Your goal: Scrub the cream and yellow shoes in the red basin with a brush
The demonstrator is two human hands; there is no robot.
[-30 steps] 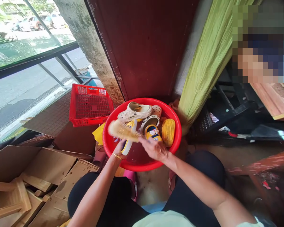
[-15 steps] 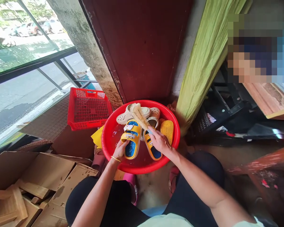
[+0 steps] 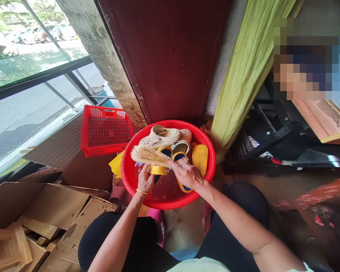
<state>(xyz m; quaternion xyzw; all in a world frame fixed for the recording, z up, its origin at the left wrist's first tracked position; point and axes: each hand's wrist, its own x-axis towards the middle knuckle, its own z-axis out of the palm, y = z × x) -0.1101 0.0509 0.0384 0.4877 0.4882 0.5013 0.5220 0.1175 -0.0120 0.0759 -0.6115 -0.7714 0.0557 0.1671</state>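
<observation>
The person's left hand (image 3: 144,180) sits low in the red plastic basin (image 3: 208,145), its fingers curled around a yellow slipper (image 3: 158,170), which lies mostly hidden under the brush. The right hand (image 3: 187,174) has its fingers closed on the end of a pale bristle brush (image 3: 149,155), whose bristles point toward the basin's left rim and pass just over the slipper. A thin gold bangle (image 3: 142,192) circles the left wrist. A second yellow slipper (image 3: 180,156) lies just beside the first, partly covered by the right hand. Toward the far rim rests a beige clog (image 3: 158,136), with a paler clog (image 3: 181,144) tucked beside it, and a yellow-soled shoe (image 3: 200,158) leans against the right wall of the basin (its upper is out of sight). Water wets the basin's floor. Beyond the far-left rim stands a red plastic crate (image 3: 106,130), a yellow cloth (image 3: 115,166) pokes out by the left rim, flattened cardboard boxes (image 3: 59,206) lie at lower left, and a green curtain (image 3: 249,75) hangs at the right.
</observation>
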